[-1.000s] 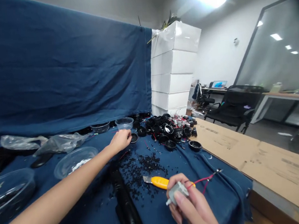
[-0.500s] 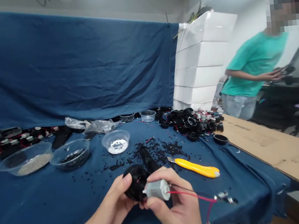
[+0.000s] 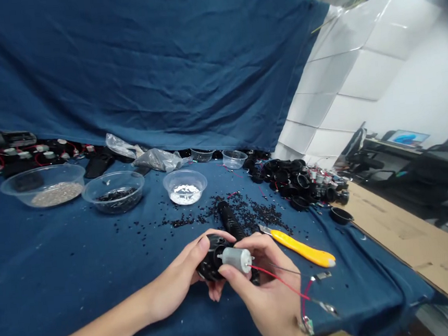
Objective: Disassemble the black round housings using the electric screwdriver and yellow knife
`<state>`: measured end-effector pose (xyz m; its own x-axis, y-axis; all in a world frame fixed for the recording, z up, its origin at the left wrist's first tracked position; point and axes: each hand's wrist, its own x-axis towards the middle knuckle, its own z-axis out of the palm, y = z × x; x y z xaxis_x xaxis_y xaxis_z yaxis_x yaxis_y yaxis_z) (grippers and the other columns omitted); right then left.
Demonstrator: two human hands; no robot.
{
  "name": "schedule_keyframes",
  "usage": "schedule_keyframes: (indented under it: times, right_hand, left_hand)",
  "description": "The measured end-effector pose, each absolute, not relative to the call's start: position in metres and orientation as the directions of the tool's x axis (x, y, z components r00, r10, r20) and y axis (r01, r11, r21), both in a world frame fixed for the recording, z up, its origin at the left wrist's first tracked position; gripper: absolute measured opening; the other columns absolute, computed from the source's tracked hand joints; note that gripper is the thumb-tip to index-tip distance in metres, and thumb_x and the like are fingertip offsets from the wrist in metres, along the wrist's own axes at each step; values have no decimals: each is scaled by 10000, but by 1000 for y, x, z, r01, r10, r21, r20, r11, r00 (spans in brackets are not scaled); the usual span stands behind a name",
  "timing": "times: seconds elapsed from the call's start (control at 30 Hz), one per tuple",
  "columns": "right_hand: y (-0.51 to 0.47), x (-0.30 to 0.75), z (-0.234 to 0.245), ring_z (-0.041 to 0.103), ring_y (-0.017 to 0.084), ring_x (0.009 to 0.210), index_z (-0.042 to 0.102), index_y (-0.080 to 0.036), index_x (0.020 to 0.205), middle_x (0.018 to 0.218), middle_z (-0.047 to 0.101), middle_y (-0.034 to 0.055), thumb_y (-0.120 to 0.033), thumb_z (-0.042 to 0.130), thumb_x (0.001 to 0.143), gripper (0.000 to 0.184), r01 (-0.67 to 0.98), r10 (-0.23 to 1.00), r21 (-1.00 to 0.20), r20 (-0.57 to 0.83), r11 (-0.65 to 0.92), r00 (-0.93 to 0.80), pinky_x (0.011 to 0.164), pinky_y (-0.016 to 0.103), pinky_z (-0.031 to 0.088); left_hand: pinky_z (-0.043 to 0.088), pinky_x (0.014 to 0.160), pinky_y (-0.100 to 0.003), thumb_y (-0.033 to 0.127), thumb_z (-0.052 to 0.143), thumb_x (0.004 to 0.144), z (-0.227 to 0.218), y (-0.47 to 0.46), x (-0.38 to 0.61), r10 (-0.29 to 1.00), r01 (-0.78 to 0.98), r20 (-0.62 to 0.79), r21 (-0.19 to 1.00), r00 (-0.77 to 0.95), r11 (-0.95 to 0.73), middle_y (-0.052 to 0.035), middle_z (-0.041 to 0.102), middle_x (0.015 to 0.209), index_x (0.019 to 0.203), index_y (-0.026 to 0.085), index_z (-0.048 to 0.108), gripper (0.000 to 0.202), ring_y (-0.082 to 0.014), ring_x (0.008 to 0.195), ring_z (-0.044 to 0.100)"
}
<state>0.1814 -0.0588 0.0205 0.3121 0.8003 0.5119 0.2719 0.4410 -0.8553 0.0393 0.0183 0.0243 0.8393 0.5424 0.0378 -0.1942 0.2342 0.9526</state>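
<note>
My left hand (image 3: pixel 182 273) is shut around a round black plastic housing (image 3: pixel 210 258), with its open end facing right. My right hand (image 3: pixel 264 290) pinches a small silver electric motor (image 3: pixel 237 260) between thumb and fingers, and the motor's end presses against the housing's opening. Red and black wires (image 3: pixel 284 282) run from the motor toward the lower right and end in small metal terminals (image 3: pixel 326 305). Just behind my hands lie a black ribbed tube (image 3: pixel 229 221) and a yellow utility knife (image 3: pixel 302 250).
Black granules (image 3: pixel 251 212) are scattered over the blue cloth (image 3: pixel 62 287). Transparent bowls (image 3: pixel 114 192) stand behind them, with a heap of black housings and motors (image 3: pixel 296 185) at back right. Cardboard (image 3: pixel 405 230) covers the right side, beside a stack of white boxes (image 3: pixel 330 85).
My left hand has moved from the back of the table to hold the housing, and the motor has come against it. The view has swung left, and the person in a green shirt has left view.
</note>
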Motion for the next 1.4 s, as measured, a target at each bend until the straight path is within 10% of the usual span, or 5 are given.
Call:
schedule_keyframes:
  times: [1.03,1.4]
  right_hand:
    - [-59,185,6,530,97,592,661,-182,839,753,623,0,-252,779,756,159,365,851,-875,434,318,297,547,184,451]
    - [-58,189,-19,516,95,643,638,-191,905,788,584,-8,-313,733,832,171,374,887,-878,400,300,229,591,186,433]
  left_hand:
    - [383,521,-219,665,349,956,16,21,34,659,-16,140,981,739,-191,-14,483,871,1119,201,491,511,-146,673,433]
    - [433,849,-328,583,247,1012,15,18,31,665,140,173,910,726,-390,-13,577,877,1031,196,475,450,-211,858,545]
